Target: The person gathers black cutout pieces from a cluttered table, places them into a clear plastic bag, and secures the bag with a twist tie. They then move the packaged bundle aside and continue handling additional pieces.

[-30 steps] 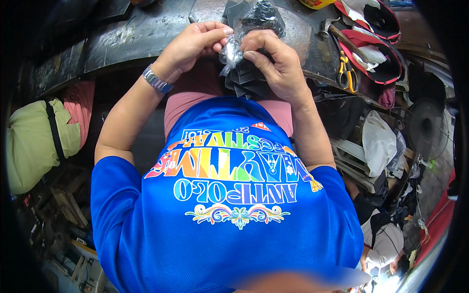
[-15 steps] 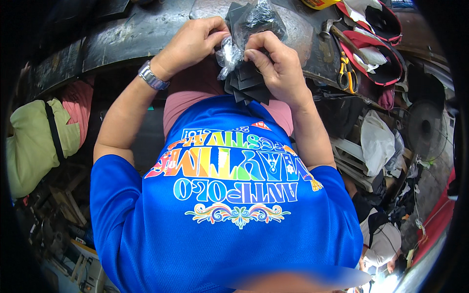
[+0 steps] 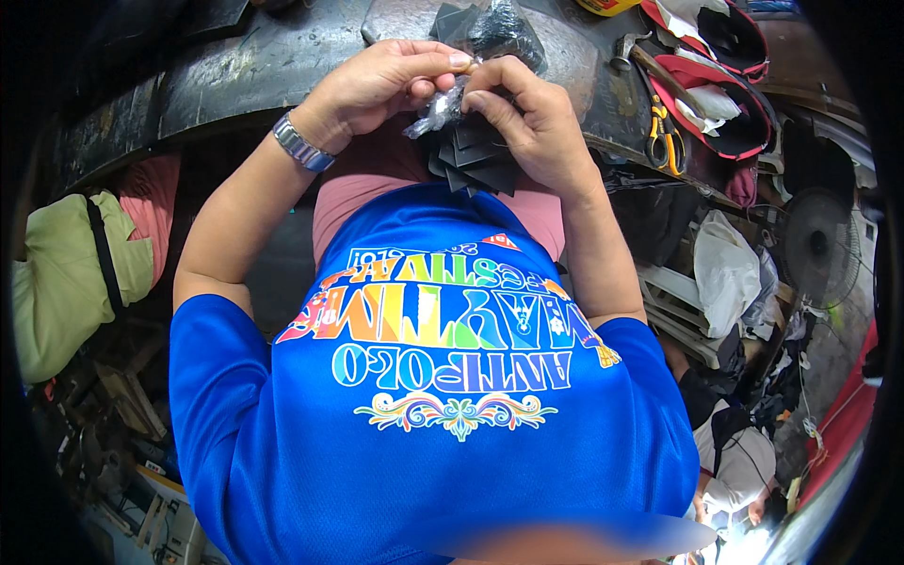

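left hand (image 3: 384, 87) and right hand (image 3: 535, 115), close together at upper centre of the frame, pinched clear, crinkled plastic film (image 3: 438, 113), probably to control its loose folds over black, angular sheets (image 3: 477, 158).

Film (image 3: 439, 110), upper centre: clear, thin, crumpled, glinting; pinched up, loose end drooping toward lower left. Sheets (image 3: 478, 158) just below it from where I stand: black, flat, stacked askew, pointed corners jutting. Bag (image 3: 506, 38), top edge, just right of centre: shiny, bunched, dark inside.
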`<state>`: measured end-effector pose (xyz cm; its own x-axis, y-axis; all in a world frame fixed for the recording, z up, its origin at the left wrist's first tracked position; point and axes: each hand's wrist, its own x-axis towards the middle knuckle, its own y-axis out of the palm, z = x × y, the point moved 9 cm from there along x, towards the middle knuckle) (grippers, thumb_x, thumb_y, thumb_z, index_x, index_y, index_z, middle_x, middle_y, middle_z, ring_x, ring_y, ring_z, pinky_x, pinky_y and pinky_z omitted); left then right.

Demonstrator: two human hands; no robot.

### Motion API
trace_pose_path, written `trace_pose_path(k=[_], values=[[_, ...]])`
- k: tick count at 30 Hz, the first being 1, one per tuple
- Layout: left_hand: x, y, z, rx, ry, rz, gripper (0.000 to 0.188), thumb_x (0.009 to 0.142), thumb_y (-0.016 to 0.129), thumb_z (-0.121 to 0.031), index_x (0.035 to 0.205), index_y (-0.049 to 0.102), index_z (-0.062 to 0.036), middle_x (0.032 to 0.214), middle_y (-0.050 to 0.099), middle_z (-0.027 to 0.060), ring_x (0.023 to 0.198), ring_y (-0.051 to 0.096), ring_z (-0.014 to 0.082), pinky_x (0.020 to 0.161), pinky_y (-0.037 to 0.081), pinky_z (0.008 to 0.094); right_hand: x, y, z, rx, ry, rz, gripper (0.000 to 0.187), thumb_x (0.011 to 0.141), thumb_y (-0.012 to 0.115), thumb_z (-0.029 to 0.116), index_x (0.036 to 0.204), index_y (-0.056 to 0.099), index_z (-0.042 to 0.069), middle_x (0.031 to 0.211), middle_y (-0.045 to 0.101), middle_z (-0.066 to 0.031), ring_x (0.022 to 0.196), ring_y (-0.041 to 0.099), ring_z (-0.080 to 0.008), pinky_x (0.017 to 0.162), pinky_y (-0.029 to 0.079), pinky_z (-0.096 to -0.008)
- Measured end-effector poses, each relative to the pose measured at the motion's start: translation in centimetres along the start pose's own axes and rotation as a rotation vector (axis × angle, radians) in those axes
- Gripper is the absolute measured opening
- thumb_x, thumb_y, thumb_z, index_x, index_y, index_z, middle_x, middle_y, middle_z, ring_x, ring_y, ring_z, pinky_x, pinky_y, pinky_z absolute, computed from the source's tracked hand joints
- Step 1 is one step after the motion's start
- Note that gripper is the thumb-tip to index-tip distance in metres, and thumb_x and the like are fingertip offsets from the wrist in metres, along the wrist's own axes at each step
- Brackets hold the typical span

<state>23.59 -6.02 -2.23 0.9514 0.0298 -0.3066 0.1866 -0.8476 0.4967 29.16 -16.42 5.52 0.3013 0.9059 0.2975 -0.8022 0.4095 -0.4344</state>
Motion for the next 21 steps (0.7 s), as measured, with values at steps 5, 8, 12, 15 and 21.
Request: trace_pose_path(k=[5, 8, 12, 15, 21], values=[[-1.1, 0.5, -2.1, 0.438, 0.247, -0.108, 0.024, 0.093, 0.066, -0.022, 0.107, 0.069, -0.0026, 0.081, 0.065, -0.0019, 0.061, 0.051, 0.0003, 0.056, 0.042, 0.0151, 0.0, -0.6, -1.7, 0.265, 0.097, -0.078, 0.009, 0.093, 0.063, 0.008, 0.094, 0.060, 0.000, 0.082, 0.059, -0.0027, 0.079, 0.058, -0.0096, 0.072, 0.047, -0.0239], [-2.7, 1.6, -3.6, 0.754, 0.405, -0.190, 0.020, 0.092, 0.067, -0.018, 0.103, 0.071, -0.0013, 0.082, 0.066, 0.0005, 0.065, 0.053, 0.0031, 0.059, 0.044, 0.0179, 0.2, -1.3, -2.0, 0.245, 0.097, -0.200, 0.008, 0.092, 0.064, 0.007, 0.094, 0.061, 0.000, 0.084, 0.058, -0.0036, 0.079, 0.058, -0.0105, 0.072, 0.047, -0.0233], [-4.2, 3.1, -4.8, 0.985, 0.579, -0.265, 0.017, 0.087, 0.070, -0.015, 0.096, 0.073, -0.0015, 0.086, 0.072, 0.0095, 0.076, 0.069, 0.0154, 0.069, 0.053, 0.0259, 0.5, -1.2, -1.3, 0.164, 0.062, -0.214, 0.006, 0.089, 0.066, 0.006, 0.092, 0.063, 0.000, 0.087, 0.058, -0.0051, 0.079, 0.058, -0.0126, 0.073, 0.048, -0.0252], [-4.4, 3.1, -4.9, 1.020, 0.584, -0.323, 0.017, 0.086, 0.070, -0.014, 0.096, 0.072, -0.0014, 0.085, 0.072, 0.0101, 0.074, 0.069, 0.0165, 0.068, 0.054, 0.0262, 0.5, -0.8, -0.4, 0.108, 0.022, -0.201, 0.006, 0.089, 0.066, 0.005, 0.092, 0.064, 0.001, 0.086, 0.058, -0.0053, 0.079, 0.058, -0.0130, 0.073, 0.048, -0.0262], [-3.9, 2.6, -3.7, 0.792, 0.606, -0.310, 0.018, 0.088, 0.069, -0.015, 0.099, 0.072, -0.0008, 0.083, 0.071, 0.0044, 0.074, 0.066, 0.0104, 0.066, 0.052, 0.0247, 0.5, -0.4, -1.7, 0.282, 0.138, -0.241, 0.008, 0.089, 0.066, 0.006, 0.092, 0.065, -0.001, 0.088, 0.062, -0.0052, 0.079, 0.060, -0.0102, 0.071, 0.048, -0.0235]])
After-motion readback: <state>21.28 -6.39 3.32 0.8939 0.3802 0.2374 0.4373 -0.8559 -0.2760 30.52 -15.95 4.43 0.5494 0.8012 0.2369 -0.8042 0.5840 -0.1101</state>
